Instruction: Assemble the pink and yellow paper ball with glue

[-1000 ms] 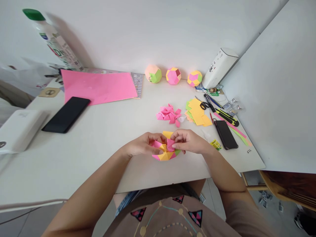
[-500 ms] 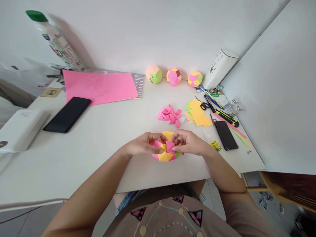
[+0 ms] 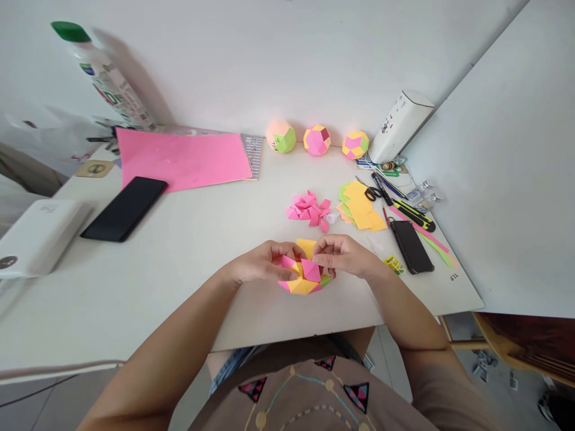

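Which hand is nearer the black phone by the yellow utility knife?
Right. The right hand sits just left of that phone, not touching; the left hand is farther left, across the folded paper piece both hold.

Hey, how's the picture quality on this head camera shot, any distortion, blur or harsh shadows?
Head view: wide-angle stretch bends the edges, so the bottle at upper left leans and looks soft, casting a blurred shadow on the wall; light is even, no glare; the centre is sharp, where the left hand and right hand pinch the folded paper model.
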`<state>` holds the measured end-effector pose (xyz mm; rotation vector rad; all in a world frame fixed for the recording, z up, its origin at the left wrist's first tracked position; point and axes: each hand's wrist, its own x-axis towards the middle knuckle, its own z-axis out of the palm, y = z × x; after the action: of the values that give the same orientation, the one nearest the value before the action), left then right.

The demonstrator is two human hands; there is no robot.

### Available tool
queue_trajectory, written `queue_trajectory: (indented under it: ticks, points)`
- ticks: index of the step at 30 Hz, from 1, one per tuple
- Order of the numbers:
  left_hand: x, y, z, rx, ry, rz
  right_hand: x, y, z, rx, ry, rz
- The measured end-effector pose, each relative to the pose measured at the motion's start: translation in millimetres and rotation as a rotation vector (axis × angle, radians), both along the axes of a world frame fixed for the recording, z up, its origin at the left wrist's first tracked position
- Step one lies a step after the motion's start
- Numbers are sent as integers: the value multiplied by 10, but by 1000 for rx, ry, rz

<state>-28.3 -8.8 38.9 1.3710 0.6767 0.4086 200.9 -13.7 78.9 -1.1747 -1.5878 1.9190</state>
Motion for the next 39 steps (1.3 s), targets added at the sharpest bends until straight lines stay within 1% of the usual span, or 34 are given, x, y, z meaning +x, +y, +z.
queue_trajectory:
  ticks: [5, 9, 15, 20, 22, 26, 29, 39]
  points:
    - [-8, 3, -15, -4, -8, -13, -7, 9, -51, -22, 33, -21]
    - [-8, 4, -23, -10, -18, -14, 11, 22, -78, -6, 53, -23]
    - [-9, 7, -32, 11, -47, -14, 24, -9, -65, 36, -22, -13]
    - [-7, 8, -37, 8, -51, -7, 19, -20, -50, 45, -26, -17]
    - [-5, 7, -38, 10, -43, -4, 22, -13, -49, 37, -14, 5]
    - [2, 2, -32, -26, -53, -17, 34, 6, -31, 16, -20, 115]
    - [6, -2, -16, -45, -71, -33, 38, 13, -1, -2, -40, 166]
    - [16, -18, -2, -53, -45, -44, 37, 9, -20, -12, -41, 178]
